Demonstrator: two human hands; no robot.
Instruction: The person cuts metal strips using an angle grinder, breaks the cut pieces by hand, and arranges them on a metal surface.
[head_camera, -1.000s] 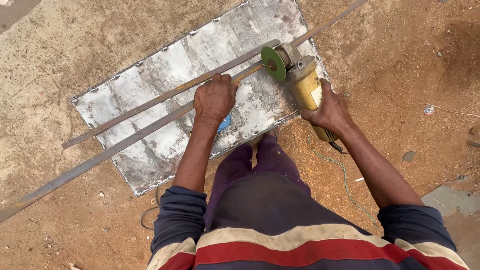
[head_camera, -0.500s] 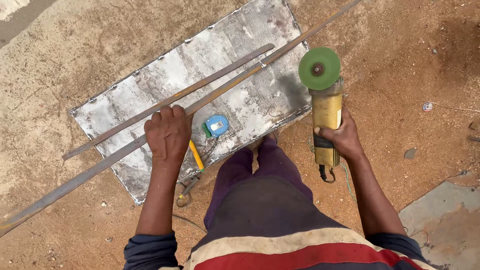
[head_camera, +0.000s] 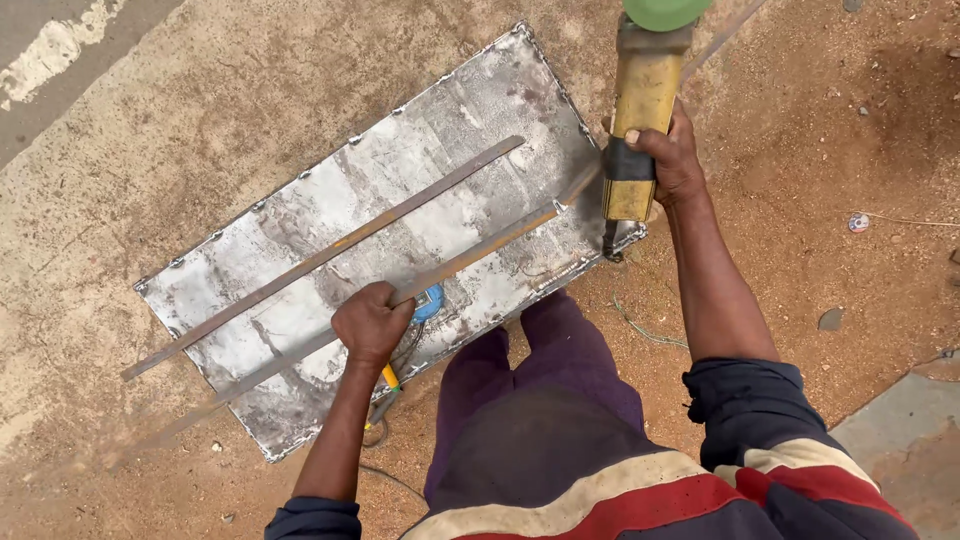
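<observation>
I see bare sandy ground (head_camera: 150, 150) on the left, with lots of open room. On it lies a flat metal sheet (head_camera: 300, 240), set at a slant, with bumpy edges. Its near corner sits close to my knees.

Two long metal strips lie across the sheet. The far strip (head_camera: 330, 250) lies loose, and its left end pokes out past the sheet's left edge. The near strip (head_camera: 480, 250) runs from the sand at the lower left up toward the right. My left hand (head_camera: 372, 325) is closed tight around this near strip, close to the sheet's near edge. Just beside that hand is a small blue thing (head_camera: 432, 300), and under the hand is a tool with a yellow handle (head_camera: 390, 376). I cannot tell what they are.

My right hand (head_camera: 668, 150) is wrapped tight around a yellow grinder (head_camera: 645, 90). It is held up over the sheet's right corner. Its green disc (head_camera: 665, 12) is at the top edge of the view.

On the right is more open dirt with a few small stones (head_camera: 830, 320) and a thin wire (head_camera: 635, 325) near my leg.
</observation>
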